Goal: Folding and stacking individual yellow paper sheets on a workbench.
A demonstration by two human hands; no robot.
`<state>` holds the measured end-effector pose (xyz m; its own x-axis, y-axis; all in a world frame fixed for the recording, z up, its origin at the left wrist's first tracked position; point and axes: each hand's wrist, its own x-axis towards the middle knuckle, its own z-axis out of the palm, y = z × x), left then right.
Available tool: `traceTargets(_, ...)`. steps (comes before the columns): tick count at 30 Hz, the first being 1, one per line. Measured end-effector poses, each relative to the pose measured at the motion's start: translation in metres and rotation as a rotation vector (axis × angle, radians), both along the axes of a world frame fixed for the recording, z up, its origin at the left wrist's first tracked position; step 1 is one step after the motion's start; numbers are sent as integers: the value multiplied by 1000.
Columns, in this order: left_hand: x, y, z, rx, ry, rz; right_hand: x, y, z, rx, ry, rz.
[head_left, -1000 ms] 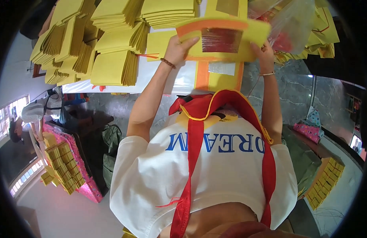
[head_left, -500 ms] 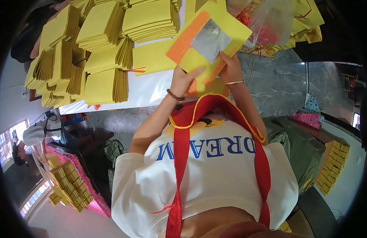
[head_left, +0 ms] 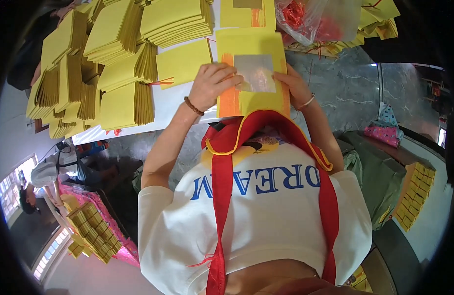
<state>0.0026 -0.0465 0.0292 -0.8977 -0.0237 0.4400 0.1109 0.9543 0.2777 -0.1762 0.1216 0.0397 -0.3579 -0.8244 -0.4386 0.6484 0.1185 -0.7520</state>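
A yellow paper sheet (head_left: 251, 42) with orange side bands and a silver square (head_left: 256, 73) in its middle lies in front of me, its lower edge close to my red apron (head_left: 286, 120). My left hand (head_left: 214, 84) rests over the left orange band. Its fingers are curled together, with the tips at the square's left edge; whether they pinch anything there is hidden. At the sheet's right edge my right hand (head_left: 295, 87) grips the paper, thumb on top and the other fingers mostly out of sight. Another yellow sheet (head_left: 232, 17) with an orange mark lies just beyond.
Stacks of folded yellow paper (head_left: 175, 22) crowd the white-covered table (head_left: 163, 105) at left, beside a loose yellow piece (head_left: 185, 61). A clear plastic bag (head_left: 318, 22) with red contents lies at far right. A person (head_left: 55, 167) is at the left.
The yellow sheet has come down from a raised, tilted position to lie straight before me. My left hand moved up and left onto its orange band; my right hand shifted to its right edge.
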Motion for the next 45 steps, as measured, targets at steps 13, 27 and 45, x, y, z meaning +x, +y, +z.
traceTargets(13, 10, 28, -20, 312, -41, 133, 0, 47, -29, -140, 1046, 102)
traceTargets(27, -8, 10, -33, 1194, -364, 491, 2, 12, -46, 73, 603, -97)
traceTargets(45, -29, 4, -46, 1150, -302, 687, 1, -3, -49, 185, 661, -242)
